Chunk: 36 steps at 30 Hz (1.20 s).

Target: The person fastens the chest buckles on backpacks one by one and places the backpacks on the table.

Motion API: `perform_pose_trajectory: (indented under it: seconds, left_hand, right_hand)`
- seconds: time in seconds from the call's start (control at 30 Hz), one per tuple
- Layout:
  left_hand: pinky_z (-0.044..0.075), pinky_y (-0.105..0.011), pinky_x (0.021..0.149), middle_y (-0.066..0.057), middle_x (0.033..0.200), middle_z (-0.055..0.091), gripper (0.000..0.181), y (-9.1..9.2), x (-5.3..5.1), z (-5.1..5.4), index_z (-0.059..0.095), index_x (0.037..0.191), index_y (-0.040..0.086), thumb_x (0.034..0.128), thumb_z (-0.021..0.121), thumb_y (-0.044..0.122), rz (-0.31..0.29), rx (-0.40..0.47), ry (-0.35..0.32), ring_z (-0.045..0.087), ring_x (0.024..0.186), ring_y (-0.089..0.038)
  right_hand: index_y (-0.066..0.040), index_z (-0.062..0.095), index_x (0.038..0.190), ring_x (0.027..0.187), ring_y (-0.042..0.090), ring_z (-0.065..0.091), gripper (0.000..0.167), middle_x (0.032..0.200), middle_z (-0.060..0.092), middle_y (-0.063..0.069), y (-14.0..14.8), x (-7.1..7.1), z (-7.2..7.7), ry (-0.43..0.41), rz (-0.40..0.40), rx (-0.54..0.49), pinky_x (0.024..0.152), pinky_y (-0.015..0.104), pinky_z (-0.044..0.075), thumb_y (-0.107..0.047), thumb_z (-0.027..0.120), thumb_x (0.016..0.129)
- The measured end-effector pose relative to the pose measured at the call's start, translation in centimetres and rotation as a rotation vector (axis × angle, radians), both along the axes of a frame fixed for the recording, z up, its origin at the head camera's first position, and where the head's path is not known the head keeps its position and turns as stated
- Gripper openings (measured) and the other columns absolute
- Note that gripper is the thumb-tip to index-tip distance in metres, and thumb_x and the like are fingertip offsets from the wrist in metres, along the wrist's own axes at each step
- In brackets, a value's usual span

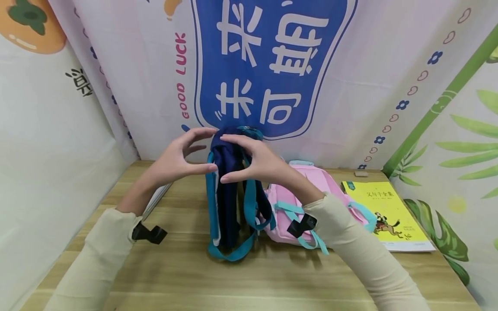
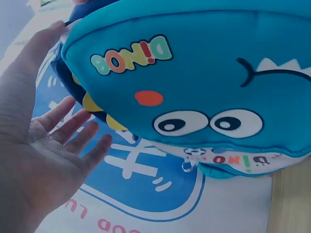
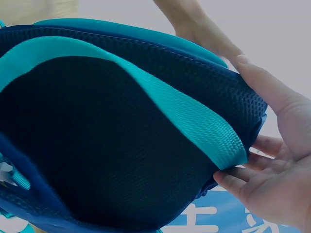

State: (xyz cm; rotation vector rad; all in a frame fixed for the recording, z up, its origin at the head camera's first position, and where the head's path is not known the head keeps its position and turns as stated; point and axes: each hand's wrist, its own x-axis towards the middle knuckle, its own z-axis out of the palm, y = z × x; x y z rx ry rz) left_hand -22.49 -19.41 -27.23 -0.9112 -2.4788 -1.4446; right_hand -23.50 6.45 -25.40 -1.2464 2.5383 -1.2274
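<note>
A navy and teal children's backpack [image 1: 227, 198] stands upright on the table, its narrow side toward me. In the left wrist view, its teal front panel [image 2: 194, 53] carries cartoon eyes and "DINO" lettering. My left hand [image 1: 175, 157] is at the front panel's side, fingers spread and thumb near the panel's edge. On the opposite side, my right hand [image 1: 264, 160] is held around the upper part, thumb and fingers apart. The right wrist view shows its fingertips touching the bag near the end of a teal strap [image 3: 180, 111]. Some fingertips are hidden behind the bag.
Right of the backpack lies a pink backpack [image 1: 323, 183] with aqua straps. Farther right is a yellow book [image 1: 383, 207]. A pale flat item [image 1: 157, 201] shows partly behind my left wrist. Printed cloth [image 1: 155, 86] hangs behind the wooden table [image 1: 175, 276].
</note>
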Motion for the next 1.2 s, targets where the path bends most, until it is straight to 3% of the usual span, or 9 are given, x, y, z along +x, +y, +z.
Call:
perform_pose_trajectory:
  seconds: [0.2,0.43,0.63,0.8,0.87,1.0,1.2]
  left_hand:
    - [0.031,-0.059,0.12,-0.01,0.154,0.044,0.075,0.5,-0.4,0.8,0.046,0.146,0.007,0.0823,0.085,0.014,-0.002,-0.07,0.022,0.037,0.146,-0.028]
    - [0.03,-0.062,0.119,-0.012,0.146,0.047,0.068,0.1,0.0,1.4,0.047,0.139,0.006,0.0823,0.083,0.018,-0.013,-0.176,0.047,0.038,0.143,-0.031]
    - [0.029,-0.065,0.118,-0.013,0.143,0.045,0.067,-0.8,0.5,2.0,0.045,0.14,0.005,0.0828,0.08,0.013,-0.023,-0.237,0.054,0.038,0.14,-0.032]
    - [0.029,-0.065,0.117,-0.014,0.143,0.042,0.067,-2.1,0.7,2.1,0.044,0.14,0.004,0.0834,0.078,0.009,-0.01,-0.247,0.019,0.035,0.14,-0.032]
    - [0.03,-0.065,0.117,-0.013,0.143,0.042,0.067,-2.6,0.8,2.1,0.044,0.14,0.005,0.0836,0.078,0.008,0.001,-0.244,0.001,0.035,0.14,-0.031]
    - [0.03,-0.065,0.116,-0.012,0.145,0.042,0.066,-3.7,1.0,2.2,0.045,0.14,0.007,0.0837,0.079,0.007,0.023,-0.241,-0.032,0.035,0.139,-0.03]
    - [0.031,-0.066,0.115,-0.012,0.15,0.041,0.065,-5.3,1.4,2.9,0.046,0.14,0.008,0.0841,0.079,0.005,0.045,-0.258,-0.09,0.038,0.141,-0.036]
  right_hand:
    - [-0.025,0.04,0.157,0.153,0.021,0.031,0.091,0.166,0.034,0.0,-0.4,0.1,-0.5,0.035,-0.009,0.01,0.122,0.055,0.031,-0.032,0.088,0.08]
    - [-0.026,0.036,0.159,0.157,0.02,0.021,0.096,0.171,0.022,0.0,-0.4,0.0,-1.3,0.071,0.04,-0.007,0.122,0.057,0.029,-0.03,0.089,0.079]
    - [-0.029,0.021,0.164,0.158,0.016,0.018,0.106,0.172,0.013,-0.004,0.1,0.2,-2.1,0.07,0.079,0.007,0.123,0.052,0.03,-0.033,0.087,0.081]
    - [-0.035,0.012,0.164,0.155,0.018,0.027,0.109,0.17,0.015,-0.012,0.7,0.5,-3.0,0.044,0.092,0.039,0.12,0.047,0.036,-0.036,0.085,0.083]
    - [-0.035,0.013,0.164,0.15,0.02,0.036,0.108,0.17,0.018,-0.012,1.0,0.5,-3.4,0.032,0.093,0.051,0.116,0.047,0.042,-0.037,0.085,0.084]
    - [-0.031,0.018,0.164,0.147,0.023,0.041,0.103,0.169,0.023,-0.01,1.5,0.6,-4.6,-0.002,0.078,0.075,0.114,0.049,0.044,-0.038,0.084,0.085]
    - [-0.025,0.024,0.163,0.154,0.019,0.03,0.095,0.168,0.028,-0.006,2.1,0.4,-6.6,-0.053,0.068,0.097,0.121,0.051,0.035,-0.036,0.081,0.088]
